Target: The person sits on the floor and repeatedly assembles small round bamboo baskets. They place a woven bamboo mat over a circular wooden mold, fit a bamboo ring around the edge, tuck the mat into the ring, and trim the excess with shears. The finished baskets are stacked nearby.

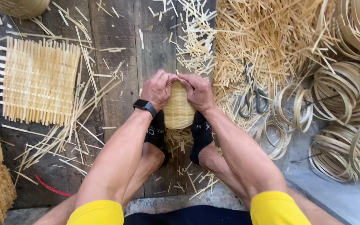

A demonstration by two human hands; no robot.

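Two bare hands were seen closed over the upper rim of a small woven bamboo basket point(178, 109), which was held upright between two feet in black socks point(199, 135) on dark wooden planks point(117, 62). The left hand point(158, 88), with a black wristwatch point(145, 106) on its wrist, was curled onto the rim from the left; the right hand point(197, 92) was curled onto it from the right, and the fingertips of both were pressed together at the top edge, pinching the weave. What lay inside the basket could not be told, since its mouth was turned away and covered by the fingers. A flat woven bamboo mat point(38, 81) with loose strip ends was noted well to the left on the planks. Loose bamboo slivers point(263, 37) were heaped to the upper right, with grey-handled scissors point(251, 100) lying at the edge of that heap, near the right hand. Coiled bamboo hoops point(346, 121) were stacked at the far right. A second basket's rim point(17, 7) was partly visible at the top left corner, its contents out of view. A red strip point(51, 188) lay on the planks at lower left.
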